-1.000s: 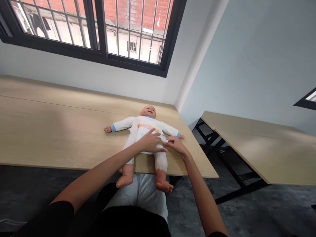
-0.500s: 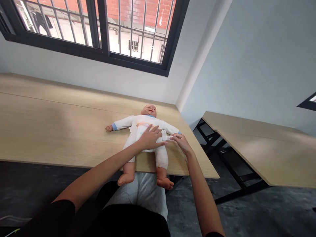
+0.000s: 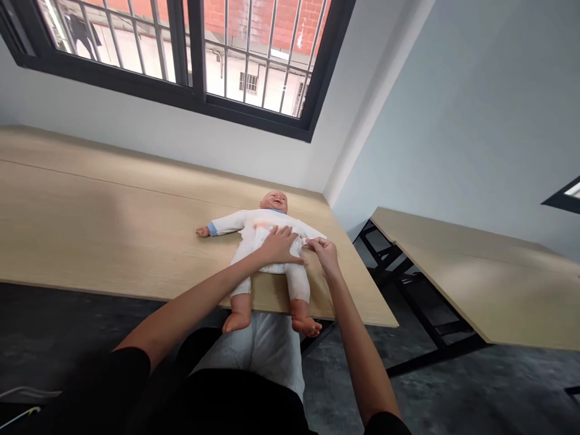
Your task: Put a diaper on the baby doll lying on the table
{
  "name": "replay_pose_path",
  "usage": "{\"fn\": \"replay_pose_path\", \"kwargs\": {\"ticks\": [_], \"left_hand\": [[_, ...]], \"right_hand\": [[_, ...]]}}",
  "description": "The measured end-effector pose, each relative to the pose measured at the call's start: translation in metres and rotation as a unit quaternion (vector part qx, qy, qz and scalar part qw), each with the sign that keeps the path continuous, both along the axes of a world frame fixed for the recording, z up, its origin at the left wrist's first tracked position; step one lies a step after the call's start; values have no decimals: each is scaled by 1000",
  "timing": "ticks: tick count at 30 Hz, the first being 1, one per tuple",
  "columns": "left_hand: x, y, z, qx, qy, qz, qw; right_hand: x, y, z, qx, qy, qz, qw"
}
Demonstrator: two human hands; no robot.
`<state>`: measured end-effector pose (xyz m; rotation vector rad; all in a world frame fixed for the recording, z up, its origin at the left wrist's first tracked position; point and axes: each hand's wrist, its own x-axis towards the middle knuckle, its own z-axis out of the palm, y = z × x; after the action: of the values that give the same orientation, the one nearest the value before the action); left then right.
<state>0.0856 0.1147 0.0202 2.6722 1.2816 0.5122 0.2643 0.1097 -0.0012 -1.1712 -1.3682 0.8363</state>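
Note:
A baby doll [image 3: 299,284] in a white suit with blue cuffs and collar lies on its back, its feet hanging past the table's front edge. Around its waist is a white diaper [image 3: 275,269] with a coloured print at the top. My left hand [image 3: 278,244] rests on the front of the diaper, fingers spread and open. At the doll's hip on the right side, my right hand [image 3: 324,249] is closed in a pinch on the diaper's white side tab [image 3: 304,241]. My fingers partly cover the tab and the middle of the diaper.
The doll lies near the right end of a long wooden table [image 3: 113,235]. Behind it is a wall with a barred window [image 3: 254,60]. A second wooden table [image 3: 453,260] on black metal legs stands to the right, across a gap.
My right hand has moved left and slightly up, bringing the tab in from its outstretched position toward the diaper's front. My left hand stays on the diaper. The view has shifted slightly.

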Motion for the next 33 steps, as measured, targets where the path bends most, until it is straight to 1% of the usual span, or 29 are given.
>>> {"fn": "replay_pose_path", "kwargs": {"ticks": [3, 5, 7, 10, 12, 16, 20, 24, 27, 30, 32, 33], "left_hand": [[-14, 15, 14, -43, 17, -42, 998], [-23, 22, 19, -61, 31, -50, 996], [-30, 26, 18, -65, 40, -26, 997], [-32, 26, 11, -61, 39, 40, 997], [-30, 25, 7, -68, 34, 62, 995], [-30, 26, 3, -84, 16, 63, 994], [-34, 28, 0, -92, -21, 52, 994], [-40, 32, -2, -98, -77, 25, 992], [-50, 30, -2, -95, -131, -4, 987], [-66, 20, -3, -83, -181, -31, 979], [-79, 12, -7, -67, -265, -22, 962], [-87, 8, -10, -57, -319, -4, 946]], "right_hand": [[-18, 3, 14, 10, -20, -20, 1000], [-30, 4, 23, 18, -43, -31, 998], [-40, 4, 28, 26, -73, -45, 996], [-56, 2, 31, 34, -117, -57, 991], [-67, 0, 30, 37, -139, -57, 988], [-83, -2, 21, 44, -166, -69, 983], [-88, -2, 6, 53, -171, -57, 982], [-88, -3, -7, 111, -210, -25, 971], [-88, -4, -12, 134, -245, -7, 960], [-83, -9, -14, 156, -298, 22, 942], [-75, -12, -13, 176, -334, 36, 925], [-70, -14, -12, 184, -342, 38, 921]]}}
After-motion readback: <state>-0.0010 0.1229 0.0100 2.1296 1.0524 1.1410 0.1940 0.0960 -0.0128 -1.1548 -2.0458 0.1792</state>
